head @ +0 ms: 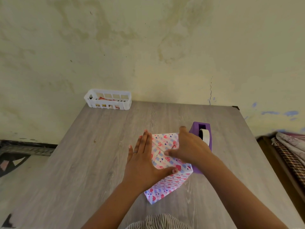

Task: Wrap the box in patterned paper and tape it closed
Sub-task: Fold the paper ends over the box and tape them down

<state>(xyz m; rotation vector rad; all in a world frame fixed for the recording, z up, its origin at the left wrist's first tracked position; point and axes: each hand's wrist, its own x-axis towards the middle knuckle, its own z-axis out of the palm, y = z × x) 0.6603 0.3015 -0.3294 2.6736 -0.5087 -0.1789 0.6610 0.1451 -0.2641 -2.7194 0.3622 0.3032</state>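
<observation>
On the table [82,162], the wrapped box [166,177] lies beside the tape dispenser [202,142], the left hand [143,162] flat on it with straight fingers, the right hand [189,146] pressing a folded flap, fingers loosely bent, gripping nothing.

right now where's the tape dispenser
In the head view, the purple tape dispenser stands on the table right of centre, directly beside the wrapped box and partly behind the right hand.
</observation>
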